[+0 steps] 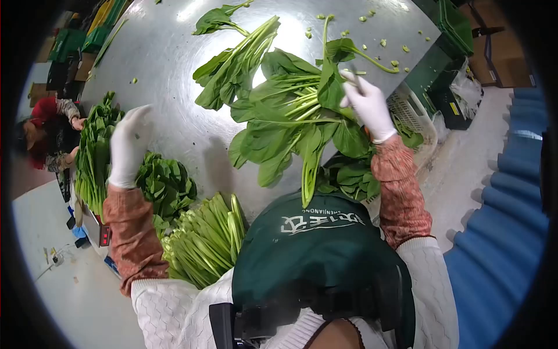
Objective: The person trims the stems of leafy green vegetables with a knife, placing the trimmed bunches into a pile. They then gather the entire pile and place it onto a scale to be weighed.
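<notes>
My left hand [131, 142], in a white glove, is raised above the metal table at the left, its fingers stretched out and holding nothing. Beside it stand upright leafy bunches [93, 151], with a dark green leafy heap [165, 183] just below. My right hand [369, 107], also gloved, is closed at the right edge of a spread pile of leafy greens [285, 113]; a thin dark item shows between its fingers but is too small to name. A separate bunch [238, 64] lies left of the pile. Light green stalks [206, 244] are stacked near my apron.
The metal table [168, 64] carries small cut bits [383, 42] and a loose leafy stem [215, 20] at the far side. A white basket [427, 125] and green crates [456, 26] stand right. Another person [46, 134] handles greens at the far left.
</notes>
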### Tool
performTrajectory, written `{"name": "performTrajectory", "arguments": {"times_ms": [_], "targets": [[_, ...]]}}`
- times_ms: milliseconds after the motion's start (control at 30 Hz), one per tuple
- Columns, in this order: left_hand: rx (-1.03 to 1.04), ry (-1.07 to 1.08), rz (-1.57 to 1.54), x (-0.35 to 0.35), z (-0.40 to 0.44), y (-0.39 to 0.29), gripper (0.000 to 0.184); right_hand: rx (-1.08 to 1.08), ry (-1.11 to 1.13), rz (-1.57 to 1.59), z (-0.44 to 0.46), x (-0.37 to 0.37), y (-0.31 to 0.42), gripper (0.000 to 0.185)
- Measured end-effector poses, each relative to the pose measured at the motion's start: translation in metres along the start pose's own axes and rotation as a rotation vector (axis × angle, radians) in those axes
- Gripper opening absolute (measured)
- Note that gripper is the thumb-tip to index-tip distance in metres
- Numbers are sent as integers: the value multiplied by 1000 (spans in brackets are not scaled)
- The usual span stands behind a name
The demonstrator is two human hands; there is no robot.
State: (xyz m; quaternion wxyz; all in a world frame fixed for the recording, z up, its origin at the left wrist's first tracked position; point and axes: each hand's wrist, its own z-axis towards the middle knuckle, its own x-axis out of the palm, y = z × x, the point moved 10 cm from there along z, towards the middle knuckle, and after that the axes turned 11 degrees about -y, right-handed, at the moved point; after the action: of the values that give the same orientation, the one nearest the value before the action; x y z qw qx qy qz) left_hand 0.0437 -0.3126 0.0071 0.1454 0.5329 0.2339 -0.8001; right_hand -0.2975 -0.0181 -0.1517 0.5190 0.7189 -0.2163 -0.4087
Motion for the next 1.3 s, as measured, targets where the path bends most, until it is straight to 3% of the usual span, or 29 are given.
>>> {"name": "performTrajectory", "arguments": {"times_ms": [33, 100, 133, 167, 233, 300, 367, 467, 567, 633, 833, 900, 967, 1033, 1067, 1100, 1167, 1200, 1300], "targets": [[87, -8, 17, 20, 11, -41, 29, -5, 134, -31, -5, 24, 1, 36], [126, 103, -161, 75, 18, -102, 25, -220, 102, -596, -1, 40, -3, 39], [222, 95, -253, 91, 21, -135, 23, -195, 32, -549, 7, 32, -21, 38], [255, 86, -290, 107, 22, -159, 20, -217, -185, -457, 14, 10, -37, 30], [302, 93, -242, 143, 26, -198, 15, -1, -257, -357, 27, -29, -80, 26], [330, 21, -229, 176, 29, -231, 16, 82, -287, -346, 21, -61, -83, 24], [307, -54, -289, 199, 34, -254, 16, -9, -356, -560, 11, -85, -71, 32], [248, 43, -140, 250, 39, -259, 19, -170, -501, -622, -11, -102, -54, 42], [175, -55, -288, 238, 43, -254, 21, -119, -414, -271, -34, -85, -34, 40], [-43, 60, -512, 222, 48, -248, 21, -169, -243, -322, -47, -54, -17, 37], [-156, 181, -918, 167, 45, -270, 23, -232, -199, -365, -45, -29, 10, 37], [-227, 144, -1138, 143, 44, -268, 22, 58, -350, -7, -32, -62, -24, 22], [-251, 111, -1078, 114, 51, -246, 19, 177, -474, -16, -29, -105, -53, 26], [-130, -81, -824, 85, 61, -226, 20, 77, -418, -157, -35, -115, -49, 18], [-100, -83, -736, 89, 59, -215, 21, -76, -357, -93, -41, -102, -38, 17], [-65, -94, -649, 93, 59, -209, 21, -78, -250, -212, -46, -84, -35, 18], [136, -162, -420, 85, 57, -231, 27, -340, -314, -411, -55, -52, -33, 25], [110, -146, -457, 89, 54, -233, 26, -163, -208, -606, -48, -35, -48, 33], [81, -123, -503, 100, 44, -223, 24, -185, -209, -519, -28, -23, -65, 30]]}}
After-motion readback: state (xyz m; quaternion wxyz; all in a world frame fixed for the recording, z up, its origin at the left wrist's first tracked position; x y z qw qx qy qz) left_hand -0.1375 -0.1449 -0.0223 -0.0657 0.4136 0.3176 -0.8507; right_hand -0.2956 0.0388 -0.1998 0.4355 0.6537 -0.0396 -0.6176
